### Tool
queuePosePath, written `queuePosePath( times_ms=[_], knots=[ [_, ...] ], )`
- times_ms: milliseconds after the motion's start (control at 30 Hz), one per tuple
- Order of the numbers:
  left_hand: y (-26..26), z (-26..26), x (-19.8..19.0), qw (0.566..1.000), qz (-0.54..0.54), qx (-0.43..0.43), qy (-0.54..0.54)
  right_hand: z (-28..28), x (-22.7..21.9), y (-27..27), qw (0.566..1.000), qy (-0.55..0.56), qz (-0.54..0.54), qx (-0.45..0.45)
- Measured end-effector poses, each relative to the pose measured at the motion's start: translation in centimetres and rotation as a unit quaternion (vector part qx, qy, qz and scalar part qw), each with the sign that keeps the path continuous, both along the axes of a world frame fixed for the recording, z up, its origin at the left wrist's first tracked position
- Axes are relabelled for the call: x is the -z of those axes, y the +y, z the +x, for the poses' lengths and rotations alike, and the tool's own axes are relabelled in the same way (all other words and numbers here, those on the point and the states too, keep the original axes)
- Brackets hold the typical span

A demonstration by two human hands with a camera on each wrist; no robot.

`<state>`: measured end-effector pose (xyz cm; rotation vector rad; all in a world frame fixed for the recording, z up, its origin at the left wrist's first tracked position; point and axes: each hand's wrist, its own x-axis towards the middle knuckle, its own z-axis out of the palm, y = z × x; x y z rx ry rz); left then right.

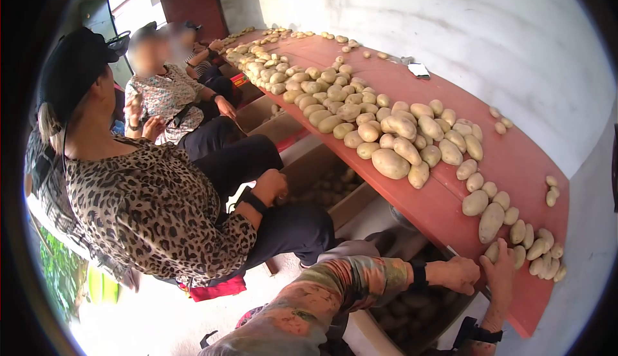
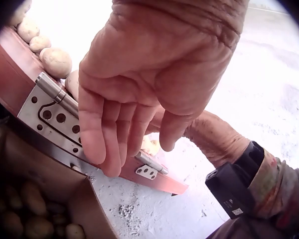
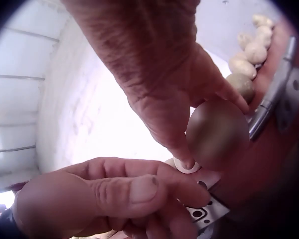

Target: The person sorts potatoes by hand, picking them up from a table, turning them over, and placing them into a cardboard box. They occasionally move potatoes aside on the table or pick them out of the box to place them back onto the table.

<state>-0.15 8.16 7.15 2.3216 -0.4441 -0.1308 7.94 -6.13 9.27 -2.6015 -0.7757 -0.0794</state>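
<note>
My right hand (image 1: 501, 271) reaches up over the near edge of a long red table (image 1: 399, 92) and pinches a small potato (image 1: 492, 251) between thumb and fingers. In the right wrist view this hand (image 3: 174, 99) holds the blurred potato (image 3: 217, 132) right at the table's edge. Just left of it, my left hand (image 1: 460, 272) lies against the same edge. Its fingers (image 2: 114, 139) hang loosely over a metal hinge (image 2: 55, 114) and hold nothing. A wrist band shows on my right arm (image 2: 234, 184).
Many potatoes (image 1: 386, 137) lie in a long heap along the table. A box with potatoes (image 2: 30, 214) stands under the table edge below my hands. A person in a leopard-print top (image 1: 148, 208) sits close on my left, with others beyond. A white wall (image 1: 450, 21) backs the table.
</note>
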Motion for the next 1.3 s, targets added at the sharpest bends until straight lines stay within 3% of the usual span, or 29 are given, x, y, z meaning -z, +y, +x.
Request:
queuePosePath(
  times_ms=[167,233,367,533,600,667,733,800,833,900,967,1033,1067,1133,1167,1233,1300],
  knots=[
    [-1.3,0.0,-0.9,0.999,0.010,-0.023,-0.022,-0.5,-0.9,-0.1,0.999,0.021,0.014,0.030],
    [-1.6,0.4,-0.6,0.994,-0.041,-0.093,-0.035,0.2,-0.3,-0.5,0.998,0.030,0.010,0.048],
    [-1.5,0.6,0.3,0.990,-0.074,-0.086,-0.079,0.9,0.2,-1.3,0.998,0.026,0.004,0.051],
    [-0.9,0.3,-0.6,0.999,-0.030,-0.045,-0.006,0.0,-0.3,-1.4,1.000,0.025,-0.004,0.018],
    [-0.8,0.2,-0.4,0.998,-0.043,-0.049,-0.024,-0.1,0.0,-1.3,1.000,0.023,-0.001,0.008],
    [-0.7,0.3,-0.3,0.996,-0.061,-0.041,-0.046,-0.1,0.9,-1.3,0.999,-0.017,0.025,-0.014],
    [-0.6,0.0,-1.1,0.993,-0.097,-0.029,-0.061,0.4,2.6,-1.8,0.990,-0.134,0.013,-0.040],
    [-0.9,0.6,-0.8,0.997,-0.036,-0.032,-0.058,0.2,1.5,-1.6,0.997,-0.065,0.025,-0.021],
    [-0.7,1.2,-0.2,0.994,-0.056,-0.008,-0.089,0.5,1.6,-1.8,0.998,-0.058,0.032,-0.015],
    [0.1,1.0,-0.8,0.991,-0.131,-0.016,0.022,1.1,2.1,-2.0,0.996,-0.022,0.081,0.004],
    [0.3,0.5,-2.2,0.941,-0.274,-0.090,0.178,0.9,1.4,-1.7,0.992,0.005,0.117,0.038],
    [0.8,1.0,-1.5,0.908,-0.356,-0.113,0.189,0.7,0.5,-1.0,0.966,0.072,0.246,0.035],
    [0.9,1.3,-1.5,0.908,-0.357,-0.101,0.193,0.5,-0.2,-0.6,0.966,0.068,0.244,0.047],
    [1.0,1.7,-1.5,0.832,-0.475,-0.151,0.241,-0.7,-2.2,-0.1,0.951,0.140,0.275,0.029],
    [0.9,1.8,-1.5,0.833,-0.475,-0.144,0.245,-1.3,-3.1,0.1,0.951,0.138,0.275,0.037],
    [0.8,2.0,-1.8,0.741,-0.592,-0.183,0.257,-2.2,-4.2,0.4,0.932,0.231,0.272,-0.060],
    [1.2,1.8,-2.2,0.723,-0.611,-0.181,0.267,-2.2,-3.8,0.3,0.935,0.210,0.269,-0.096]
  ],
)
